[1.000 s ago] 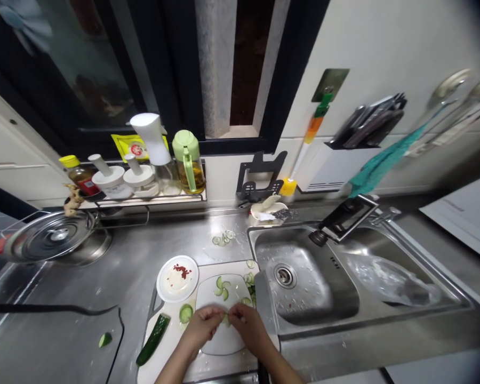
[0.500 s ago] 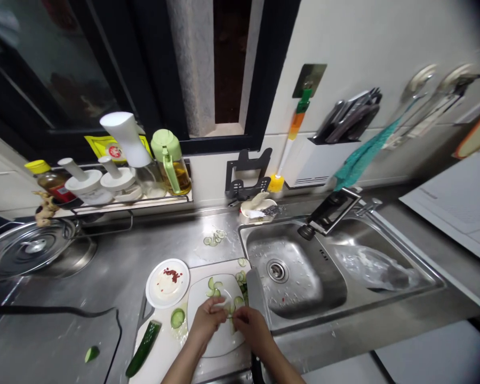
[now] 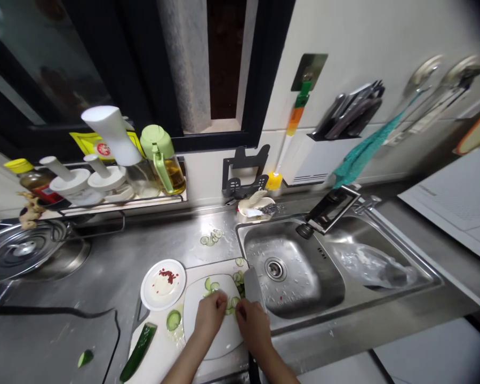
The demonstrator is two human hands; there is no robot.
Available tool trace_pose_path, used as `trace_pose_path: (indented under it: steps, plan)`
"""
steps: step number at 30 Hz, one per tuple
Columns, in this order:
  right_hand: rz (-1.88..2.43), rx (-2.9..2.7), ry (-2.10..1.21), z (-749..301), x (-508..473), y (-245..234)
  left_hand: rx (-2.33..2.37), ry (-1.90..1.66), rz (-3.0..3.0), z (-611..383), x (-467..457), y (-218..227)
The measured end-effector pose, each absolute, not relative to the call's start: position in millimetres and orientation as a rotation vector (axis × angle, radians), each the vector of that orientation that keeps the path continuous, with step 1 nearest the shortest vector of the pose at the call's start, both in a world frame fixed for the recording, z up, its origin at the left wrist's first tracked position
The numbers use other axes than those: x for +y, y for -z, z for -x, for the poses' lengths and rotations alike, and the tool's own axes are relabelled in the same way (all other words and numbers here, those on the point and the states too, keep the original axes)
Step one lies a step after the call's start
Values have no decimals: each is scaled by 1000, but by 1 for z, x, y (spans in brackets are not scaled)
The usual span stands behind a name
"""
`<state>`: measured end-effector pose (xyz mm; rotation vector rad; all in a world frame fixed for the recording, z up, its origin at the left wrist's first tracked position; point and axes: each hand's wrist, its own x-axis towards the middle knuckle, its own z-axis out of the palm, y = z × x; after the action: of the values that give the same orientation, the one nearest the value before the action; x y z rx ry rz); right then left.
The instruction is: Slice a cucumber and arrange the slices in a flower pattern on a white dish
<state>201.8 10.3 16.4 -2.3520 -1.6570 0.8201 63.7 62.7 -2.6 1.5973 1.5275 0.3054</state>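
Observation:
My left hand [image 3: 211, 316] is closed in a pinch over a white square plate [image 3: 212, 341], fingertips at the edge of thin cucumber slices [image 3: 229, 306]. Facing it, my right hand [image 3: 255, 326] also pinches at the slices, which show between both hands; how far they are gripped is partly hidden by the fingers. More cucumber slices [image 3: 210, 286] lie fanned on the plate's far part. A knife [image 3: 253, 290] rests on the cutting board [image 3: 156, 349] beside my right hand, next to piled slices [image 3: 239, 278]. A cut cucumber [image 3: 139, 351] lies at the board's left.
A small round plate [image 3: 152, 290] with red bits stands at the board's far left corner. Loose slices [image 3: 211, 238] and a cucumber end [image 3: 85, 358] lie on the steel counter. Right of the board is the sink [image 3: 304, 293]; a condiment shelf [image 3: 160, 201] hangs behind.
My fingers have curled more tightly, and my left hand has turned slightly with its knuckles up. The whole view has shifted a little, so things sit slightly further left.

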Motion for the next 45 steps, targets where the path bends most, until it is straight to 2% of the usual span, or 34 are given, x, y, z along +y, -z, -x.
trace_pose_path:
  steps: [6,25,45]
  plan:
    - [2387,-1705,-770,-199,11,-16,1588,-205,-1702,-69,63,4]
    - [2446,-1869,-660,-193,11,-8,1607,-245,-1820,-74,62,14]
    - [2488,-1965,-570,-184,16,-13,1652,-203,-1827,-78,60,2]
